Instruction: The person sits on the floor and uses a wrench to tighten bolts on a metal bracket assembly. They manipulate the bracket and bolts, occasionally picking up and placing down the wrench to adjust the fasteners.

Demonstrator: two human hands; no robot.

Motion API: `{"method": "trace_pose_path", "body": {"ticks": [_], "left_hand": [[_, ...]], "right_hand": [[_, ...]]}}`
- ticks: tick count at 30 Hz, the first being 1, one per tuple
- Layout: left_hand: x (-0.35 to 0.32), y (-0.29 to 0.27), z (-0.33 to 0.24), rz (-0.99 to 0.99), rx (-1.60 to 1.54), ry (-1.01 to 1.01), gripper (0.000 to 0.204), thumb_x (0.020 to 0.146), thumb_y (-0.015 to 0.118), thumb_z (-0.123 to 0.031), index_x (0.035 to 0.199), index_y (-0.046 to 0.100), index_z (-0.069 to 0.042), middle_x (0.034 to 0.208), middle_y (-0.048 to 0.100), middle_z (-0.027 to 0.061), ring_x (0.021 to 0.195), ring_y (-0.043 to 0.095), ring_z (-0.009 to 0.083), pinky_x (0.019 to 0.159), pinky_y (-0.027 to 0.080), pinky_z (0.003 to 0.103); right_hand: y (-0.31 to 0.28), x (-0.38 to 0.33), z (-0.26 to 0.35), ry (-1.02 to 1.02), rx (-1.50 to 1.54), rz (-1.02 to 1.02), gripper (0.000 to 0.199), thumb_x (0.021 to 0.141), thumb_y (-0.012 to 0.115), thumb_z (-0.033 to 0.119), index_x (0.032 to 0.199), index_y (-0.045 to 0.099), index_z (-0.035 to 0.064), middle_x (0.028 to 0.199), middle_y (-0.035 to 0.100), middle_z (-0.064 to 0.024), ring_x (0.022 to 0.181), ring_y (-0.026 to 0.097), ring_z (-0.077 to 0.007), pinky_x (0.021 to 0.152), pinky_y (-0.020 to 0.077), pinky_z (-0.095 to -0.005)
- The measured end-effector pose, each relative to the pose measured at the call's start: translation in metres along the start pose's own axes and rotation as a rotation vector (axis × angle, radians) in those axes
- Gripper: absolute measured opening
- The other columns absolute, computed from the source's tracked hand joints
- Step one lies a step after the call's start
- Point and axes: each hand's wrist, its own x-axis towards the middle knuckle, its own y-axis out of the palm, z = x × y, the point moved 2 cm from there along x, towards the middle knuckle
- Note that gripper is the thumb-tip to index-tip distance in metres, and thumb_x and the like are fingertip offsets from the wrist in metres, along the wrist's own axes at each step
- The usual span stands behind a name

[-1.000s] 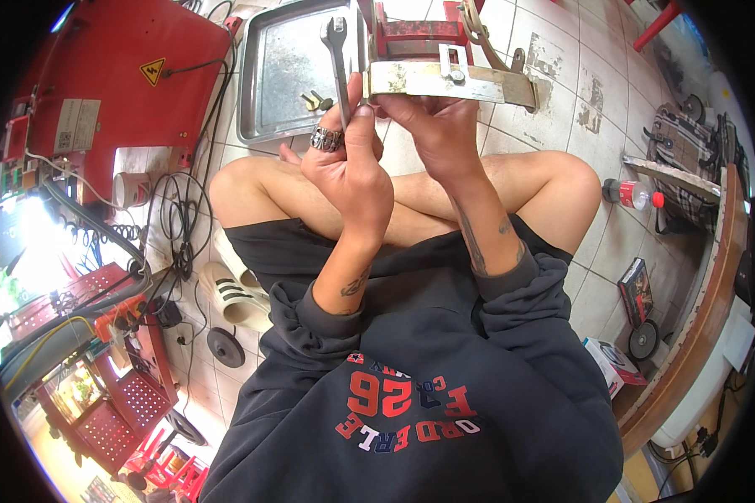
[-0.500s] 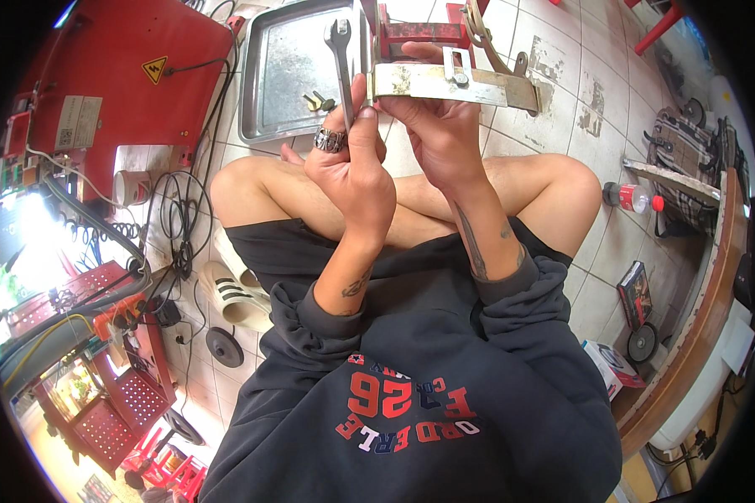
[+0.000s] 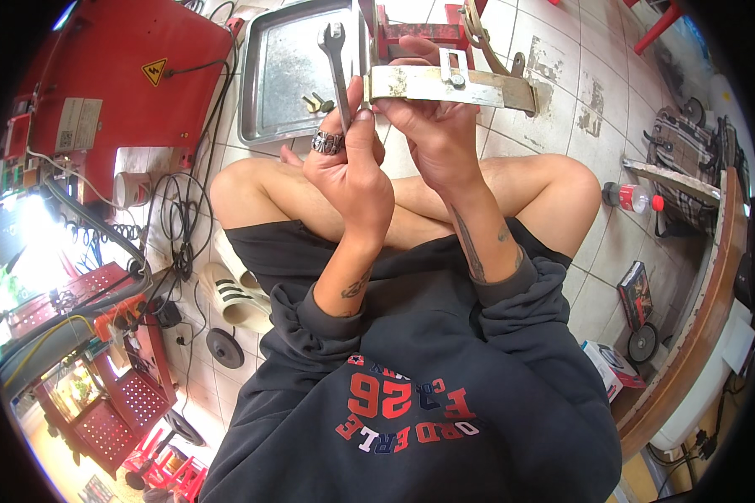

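An open-ended wrench (image 3: 336, 69) stands nearly upright in my left hand (image 3: 352, 180), pinched between thumb and fingers with its jaw pointing away from me. To its right, my right hand (image 3: 441, 142) grips a long metal bracket (image 3: 415, 83) from below, its fingers partly hidden behind the plate. A slotted piece and a bolt (image 3: 457, 81) show on the bracket's face. My left fingertips are close to the bracket's left end; whether they touch it I cannot tell.
Beyond my left hand a grey metal tray (image 3: 281, 59) holds a few small fasteners (image 3: 317, 103). A red metal frame (image 3: 419, 33) stands behind the bracket. At left are a red machine panel (image 3: 143, 92) and black cables (image 3: 176, 210); at right, a plastic bottle (image 3: 633, 198).
Both hands have shifted very slightly left, carrying the wrench and the bracket along. The wrench leans a little more to the left. Both grips stay the same.
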Motion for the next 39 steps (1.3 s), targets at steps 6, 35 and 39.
{"method": "trace_pose_path", "body": {"ticks": [6, 35, 39], "left_hand": [[0.000, 0.002, 0.000, -0.005, -0.070, -0.008, 0.030, 0.095, 0.050, 0.000, 0.122, 0.062, 0.007, 0.059, 0.034, -0.0096, 0.050, 0.028, 0.0002, 0.045, 0.020, 0.021], [0.018, -0.015, 0.008, 0.163, -0.126, -0.100, 0.024, 0.096, 0.060, -0.006, 0.118, 0.065, 0.003, 0.058, 0.041, -0.0092, 0.050, 0.032, -0.0002, 0.046, 0.023, 0.020], [0.037, -0.028, 0.017, 0.253, -0.063, -0.031, 0.021, 0.091, 0.071, -0.008, 0.111, 0.071, -0.002, 0.062, 0.056, -0.0085, 0.054, 0.039, -0.0025, 0.049, 0.026, 0.017]], "right_hand": [[-0.006, 0.001, -0.003, 0.057, -0.013, -0.010, 0.048, 0.080, 0.072, -0.005, 0.123, 0.051, -0.0025, 0.103, 0.065, -0.0071, 0.095, 0.064, -0.0129, 0.083, 0.0529, -0.0266], [-0.021, -0.011, 0.018, 0.099, 0.000, 0.082, 0.057, 0.089, 0.065, -0.003, 0.141, 0.042, -0.0030, 0.103, 0.066, -0.0082, 0.090, 0.064, -0.0123, 0.075, 0.0573, -0.0276], [-0.018, -0.010, 0.024, 0.064, -0.034, 0.083, 0.062, 0.090, 0.064, -0.004, 0.146, 0.035, -0.0019, 0.104, 0.066, -0.0094, 0.089, 0.065, -0.0136, 0.078, 0.0569, -0.0278]]}}
